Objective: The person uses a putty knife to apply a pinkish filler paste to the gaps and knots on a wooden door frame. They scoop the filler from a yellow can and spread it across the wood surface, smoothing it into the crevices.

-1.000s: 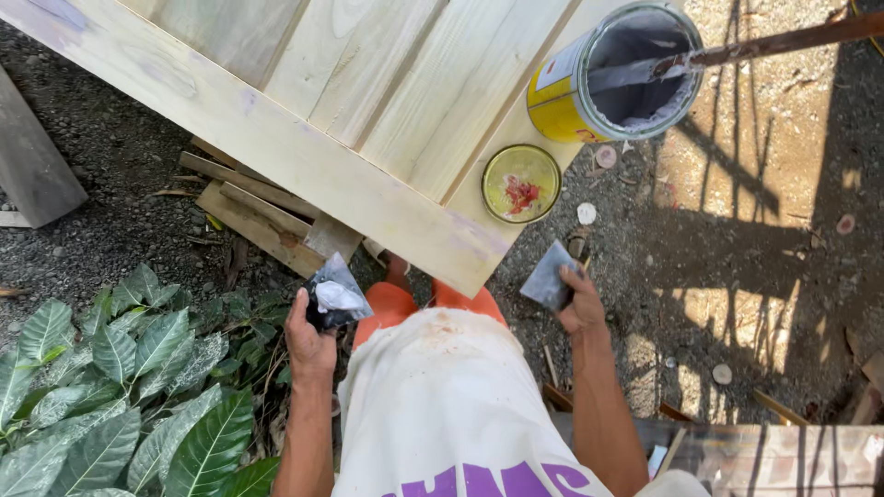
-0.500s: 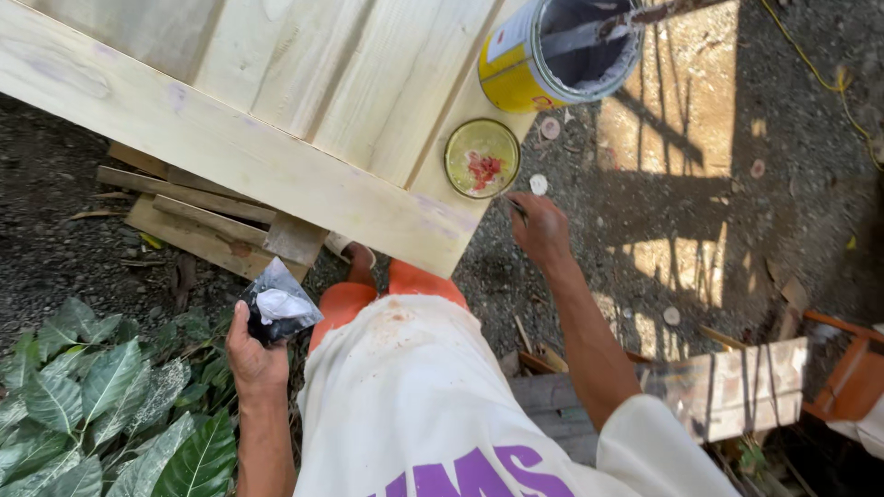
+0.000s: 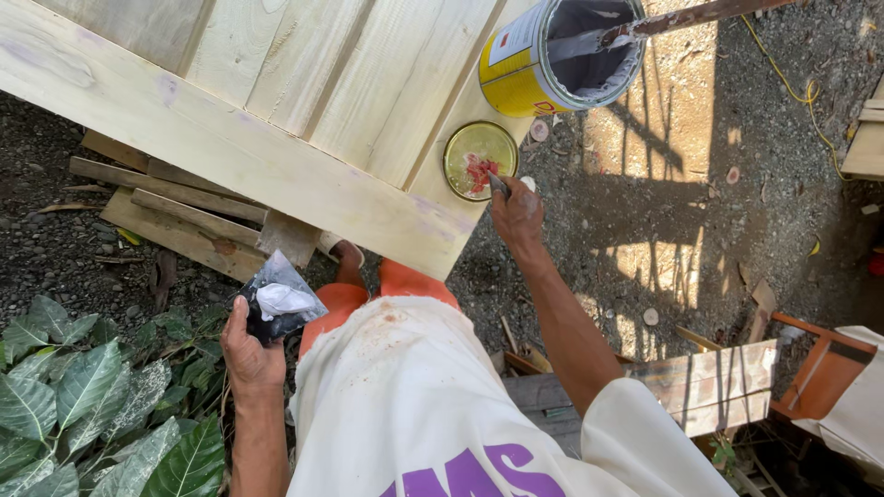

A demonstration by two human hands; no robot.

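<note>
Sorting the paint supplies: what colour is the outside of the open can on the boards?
Yellow on the paint can, clearest in the head view.

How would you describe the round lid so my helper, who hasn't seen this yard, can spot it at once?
Start at the pale wooden panel and follow it to its corner by the yellow paint can. The round lid lies flat just below the can, at the tip of the right hand. Unlike the can, it is shallow, gold-rimmed, with a red smear in its middle.
</note>
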